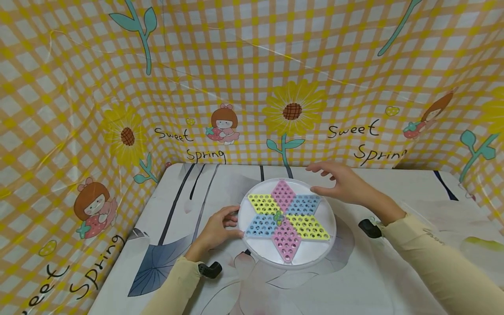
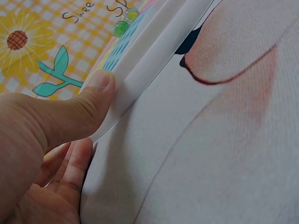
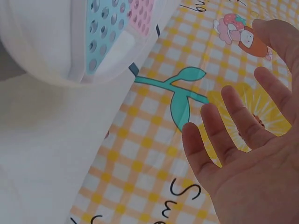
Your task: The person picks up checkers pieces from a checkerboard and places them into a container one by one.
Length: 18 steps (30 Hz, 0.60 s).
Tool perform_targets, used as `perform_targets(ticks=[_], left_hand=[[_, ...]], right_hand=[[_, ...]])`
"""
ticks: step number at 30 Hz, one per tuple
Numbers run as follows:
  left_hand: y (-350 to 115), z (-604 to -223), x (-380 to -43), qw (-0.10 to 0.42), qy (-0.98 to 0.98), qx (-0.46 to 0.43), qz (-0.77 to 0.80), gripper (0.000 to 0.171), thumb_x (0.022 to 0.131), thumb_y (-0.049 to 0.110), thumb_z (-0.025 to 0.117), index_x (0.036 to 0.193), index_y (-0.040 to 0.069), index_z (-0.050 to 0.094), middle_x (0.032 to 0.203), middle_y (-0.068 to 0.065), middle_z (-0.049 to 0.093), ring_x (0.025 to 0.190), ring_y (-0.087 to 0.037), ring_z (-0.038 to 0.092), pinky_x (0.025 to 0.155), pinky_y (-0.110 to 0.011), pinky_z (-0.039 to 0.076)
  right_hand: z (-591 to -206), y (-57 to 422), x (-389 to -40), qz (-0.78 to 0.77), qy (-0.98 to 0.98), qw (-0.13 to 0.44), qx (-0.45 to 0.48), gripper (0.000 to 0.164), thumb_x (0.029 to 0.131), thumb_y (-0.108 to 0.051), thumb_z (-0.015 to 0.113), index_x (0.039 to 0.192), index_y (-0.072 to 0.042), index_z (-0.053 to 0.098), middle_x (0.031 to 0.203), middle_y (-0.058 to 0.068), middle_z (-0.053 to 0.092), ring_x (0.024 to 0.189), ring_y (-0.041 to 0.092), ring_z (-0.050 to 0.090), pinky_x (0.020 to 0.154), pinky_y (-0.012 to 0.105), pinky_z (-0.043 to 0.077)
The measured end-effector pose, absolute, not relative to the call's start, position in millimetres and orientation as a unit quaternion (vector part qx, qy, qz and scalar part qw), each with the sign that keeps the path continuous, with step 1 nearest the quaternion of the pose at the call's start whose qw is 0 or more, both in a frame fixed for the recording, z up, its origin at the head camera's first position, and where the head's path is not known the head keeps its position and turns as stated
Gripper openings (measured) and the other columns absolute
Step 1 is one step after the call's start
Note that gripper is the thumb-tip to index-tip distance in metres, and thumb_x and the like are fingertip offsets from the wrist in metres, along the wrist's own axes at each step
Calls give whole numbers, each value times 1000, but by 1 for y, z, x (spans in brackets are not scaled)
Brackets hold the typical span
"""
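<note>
A round white Chinese checkers board (image 1: pixel 252 249) lies on the table, its star of pink, yellow and blue holed sections facing up. Several greenish glass marbles (image 1: pixel 278 217) sit at the star's centre; a few of these marbles (image 2: pixel 122 27) also show in the left wrist view. At the board's left edge, my left hand (image 1: pixel 218 227) grips the rim, the thumb (image 2: pixel 100 88) against its side and the other fingers bent, partly hidden. My right hand (image 1: pixel 340 181) hovers by the far right edge, fingers spread and holding nothing; in the right wrist view it is apart from the board.
A table covered with a white flower-print cloth (image 1: pixel 393 271) bears the board. Behind and beside it hangs a yellow checked curtain (image 1: pixel 252 87) with flowers and cartoon figures. Black wrist devices (image 1: pixel 370 228) show at both cuffs.
</note>
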<state>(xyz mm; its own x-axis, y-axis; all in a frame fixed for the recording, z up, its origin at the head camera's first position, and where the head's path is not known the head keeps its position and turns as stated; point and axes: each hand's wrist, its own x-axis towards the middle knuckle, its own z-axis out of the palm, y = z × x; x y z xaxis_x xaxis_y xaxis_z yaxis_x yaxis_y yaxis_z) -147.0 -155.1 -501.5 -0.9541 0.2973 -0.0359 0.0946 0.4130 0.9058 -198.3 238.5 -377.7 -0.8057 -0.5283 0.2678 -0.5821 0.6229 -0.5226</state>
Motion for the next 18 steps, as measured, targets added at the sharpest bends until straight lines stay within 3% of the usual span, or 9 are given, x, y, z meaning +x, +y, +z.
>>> perform_targets(ticks=[6, 18], left_hand=[[-155, -501, -146, 97, 834, 121, 529, 80, 75, 4, 91, 146, 7, 55, 115, -10, 63, 104, -23, 64, 93, -31, 56], [-156, -501, -147, 97, 834, 121, 529, 79, 76, 4, 91, 147, 7, 55, 115, -9, 63, 104, -22, 65, 92, -29, 56]], right_hand=[[-384, 229, -205, 317, -894, 27, 316, 54, 86, -16, 85, 135, -6, 62, 131, 13, 65, 108, 32, 63, 86, 51, 54], [-392, 210, -205, 326, -893, -12, 309, 53, 88, -16, 84, 136, -9, 62, 132, 12, 64, 106, 31, 62, 85, 53, 56]])
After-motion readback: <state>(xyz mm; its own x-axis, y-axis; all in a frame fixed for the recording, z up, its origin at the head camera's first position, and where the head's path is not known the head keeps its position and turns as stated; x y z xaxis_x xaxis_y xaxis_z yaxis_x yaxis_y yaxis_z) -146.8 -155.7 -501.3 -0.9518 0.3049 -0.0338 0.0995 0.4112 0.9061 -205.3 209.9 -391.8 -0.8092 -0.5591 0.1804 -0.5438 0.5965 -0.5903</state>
